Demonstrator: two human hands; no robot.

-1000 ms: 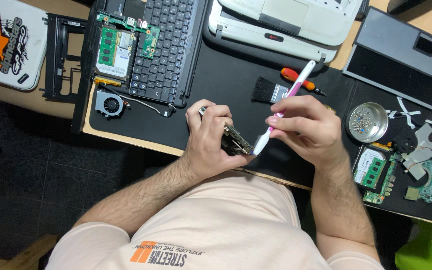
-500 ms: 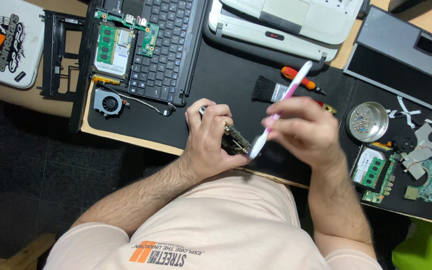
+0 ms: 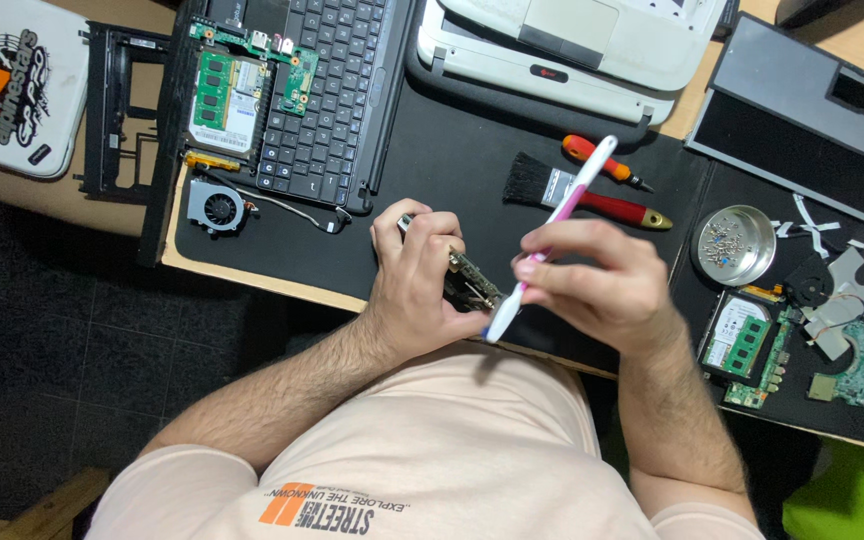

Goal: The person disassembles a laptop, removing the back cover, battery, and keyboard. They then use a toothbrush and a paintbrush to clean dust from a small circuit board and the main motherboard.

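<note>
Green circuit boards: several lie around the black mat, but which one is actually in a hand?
The small circuit board gripped in the left hand, with the white-and-pink toothbrush in the right hand at its edge. The other boards lie on the mat, untouched.

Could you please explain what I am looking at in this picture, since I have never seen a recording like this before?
There is no machine here: a person works with two bare hands, and the one camera sits on their head, looking down at the desk.

The left hand has its grip closed on a small circuit board. The right hand has its grip closed on a white and pink toothbrush, whose head is down at the board's edge.

On the black mat lie a black-bristled paintbrush with a red handle, an orange-handled screwdriver, a small fan and a black laptop keyboard. To the right are a round metal dish of screws and green circuit boards. A white laptop shell lies at the top.
</note>
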